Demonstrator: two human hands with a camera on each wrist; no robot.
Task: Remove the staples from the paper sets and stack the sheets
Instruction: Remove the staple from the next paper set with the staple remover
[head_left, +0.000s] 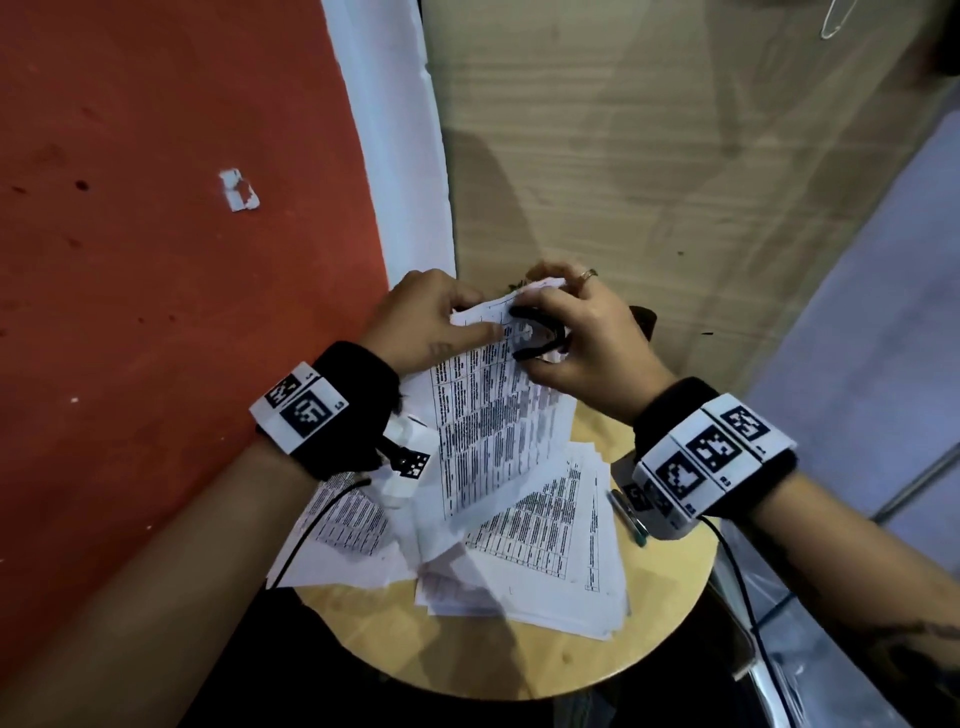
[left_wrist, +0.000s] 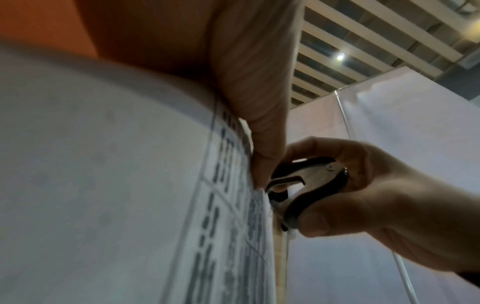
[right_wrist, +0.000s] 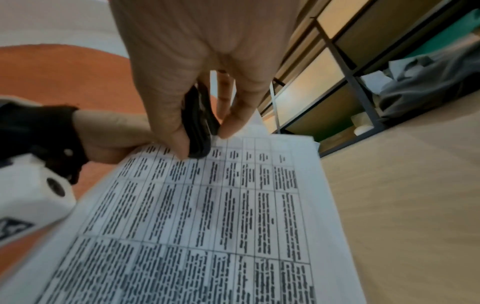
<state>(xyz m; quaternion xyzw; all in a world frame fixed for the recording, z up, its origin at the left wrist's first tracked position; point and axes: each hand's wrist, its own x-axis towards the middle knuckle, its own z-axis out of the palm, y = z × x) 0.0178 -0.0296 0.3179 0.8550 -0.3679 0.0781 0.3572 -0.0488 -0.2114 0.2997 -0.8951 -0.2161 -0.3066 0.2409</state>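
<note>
While my left hand (head_left: 431, 322) pinches the top corner of a stapled paper set (head_left: 488, 431) and holds it up off the round table (head_left: 670, 587), my right hand (head_left: 587, 343) squeezes a black staple remover (left_wrist: 309, 185) at that same corner. Fingers and thumb of the right hand are curled tight round the remover's grips; its metal claws sit right at the paper edge, just beside my left thumb (left_wrist: 262, 156). Can't see the staple itself, it's too small or hidden, so I can't tell if the claws have it.

Loose printed sheets (head_left: 545, 551) lie in a messy fan on the table below, not yet squared. A pen (head_left: 626, 514) lies by the right wrist.

Risks, my guess: claws are very near the left thumb, so a slip could nick it. Pulling with the set hanging in the air, gripped at one corner only, could tear the corner. A freed staple could drop into the sheets below and get lost. The pile overhangs the table edge on the left, so a nudge from my wrist could knock sheets to the floor.
</note>
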